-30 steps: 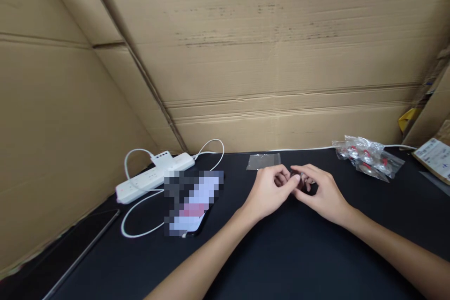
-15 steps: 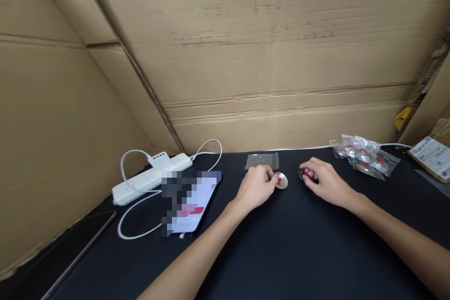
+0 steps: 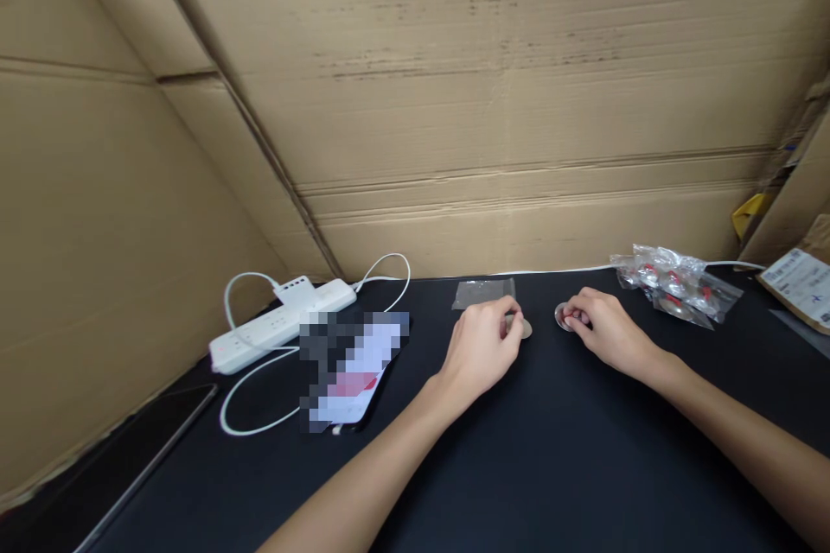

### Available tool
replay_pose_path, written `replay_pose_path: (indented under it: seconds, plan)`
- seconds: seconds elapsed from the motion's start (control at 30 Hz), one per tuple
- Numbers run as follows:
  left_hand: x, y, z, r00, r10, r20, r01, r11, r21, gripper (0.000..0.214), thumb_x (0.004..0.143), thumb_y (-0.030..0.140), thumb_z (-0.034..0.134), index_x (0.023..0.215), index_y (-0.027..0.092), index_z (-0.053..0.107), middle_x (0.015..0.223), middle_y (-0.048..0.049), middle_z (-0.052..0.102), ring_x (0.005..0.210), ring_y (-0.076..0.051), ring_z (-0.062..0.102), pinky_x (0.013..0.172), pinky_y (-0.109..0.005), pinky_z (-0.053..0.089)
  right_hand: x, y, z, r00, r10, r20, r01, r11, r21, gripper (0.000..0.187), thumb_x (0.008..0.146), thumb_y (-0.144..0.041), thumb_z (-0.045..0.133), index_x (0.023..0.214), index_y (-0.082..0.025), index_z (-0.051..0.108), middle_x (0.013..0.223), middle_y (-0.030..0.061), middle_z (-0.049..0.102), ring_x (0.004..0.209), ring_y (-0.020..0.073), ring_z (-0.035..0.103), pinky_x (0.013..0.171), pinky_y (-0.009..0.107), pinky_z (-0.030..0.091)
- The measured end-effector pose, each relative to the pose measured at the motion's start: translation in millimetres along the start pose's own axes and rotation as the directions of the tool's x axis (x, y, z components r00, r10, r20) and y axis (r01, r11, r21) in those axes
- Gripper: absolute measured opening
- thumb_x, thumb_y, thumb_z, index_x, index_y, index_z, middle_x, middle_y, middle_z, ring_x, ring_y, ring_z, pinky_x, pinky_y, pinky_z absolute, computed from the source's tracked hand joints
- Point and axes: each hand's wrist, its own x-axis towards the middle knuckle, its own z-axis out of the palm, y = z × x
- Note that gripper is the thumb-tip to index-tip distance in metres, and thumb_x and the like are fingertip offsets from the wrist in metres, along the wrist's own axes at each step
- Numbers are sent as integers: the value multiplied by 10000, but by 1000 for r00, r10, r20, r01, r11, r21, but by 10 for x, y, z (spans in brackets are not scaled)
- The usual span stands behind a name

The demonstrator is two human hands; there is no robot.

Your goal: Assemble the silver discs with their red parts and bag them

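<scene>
My left hand (image 3: 483, 344) is closed in a pinch over a small silver finger cymbal (image 3: 527, 329), and its fingers cover most of it. Opposite, my right hand (image 3: 606, 327) pinches the middle of a second finger cymbal (image 3: 561, 317); its shiny rim shows on the left of the fingertips. Both cymbals are low over the black table, a short gap apart. Just behind my left hand lies a flat clear plastic bag (image 3: 483, 292). Several more cymbals with red parts lie in clear bags (image 3: 674, 285) to the right of my right hand.
On the left are a white power strip (image 3: 250, 344) with white cables, a phone (image 3: 363, 371) with a blurred screen, and a dark flat device (image 3: 130, 458). A labelled package (image 3: 801, 285) sits at the far right. Cardboard walls (image 3: 454, 121) enclose the back and left.
My left hand has turned over its cymbal, hiding the red middle and much of the disc. The right fingers have shifted slightly right, and more of that cymbal's rim shows.
</scene>
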Motion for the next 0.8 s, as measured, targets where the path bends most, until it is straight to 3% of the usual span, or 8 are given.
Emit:
replay_pose_path:
  seconds: [0.13,0.2,0.3,0.43,0.6,0.8]
  plan:
    - [-27,31,28,996,85,-2,-85,996,-13,172,890,238,513,856,206,678,680,-12,615,584,-151,522,572,-273,331,-5,-39,17,1000,2,1,-2,995,100,174,842,-135,523,732,-203,639,780,43,625,671,166,571,670,321,463]
    - [-40,54,21,992,129,-11,-129,990,-64,195,899,241,511,984,212,684,764,-26,634,644,-160,559,622,-280,389,-2,-98,34,998,55,4,-54,954,296,121,846,-204,559,754,-202,638,774,38,637,661,163,578,656,315,470]
    - [-69,106,0,983,181,-17,-181,969,-171,353,898,312,560,1237,226,611,966,-63,643,767,-183,603,743,-308,464,-1,-232,48,986,157,55,-155,753,639,150,827,-344,632,819,-194,632,786,30,632,674,158,585,620,290,473]
    - [-110,160,-1,968,245,55,-219,931,-292,603,861,411,641,1413,243,464,1220,-105,593,920,-221,612,839,-340,491,-30,-424,34,977,178,121,-199,534,822,253,782,-422,707,840,-193,616,802,17,599,709,146,564,650,277,473]
    - [-101,141,14,951,301,68,-261,904,-338,459,877,330,639,1314,217,557,1107,-89,644,930,-225,620,855,-343,488,-74,-535,28,966,172,193,-247,385,889,272,750,-408,760,805,-184,616,778,11,586,766,152,576,715,275,477]
    - [-51,97,16,971,237,3,-218,900,-378,394,812,349,714,1164,195,626,981,-58,666,749,-167,628,718,-298,522,-59,-532,18,949,269,163,-254,349,902,253,736,-384,767,805,-168,654,741,18,595,668,134,543,634,273,444]
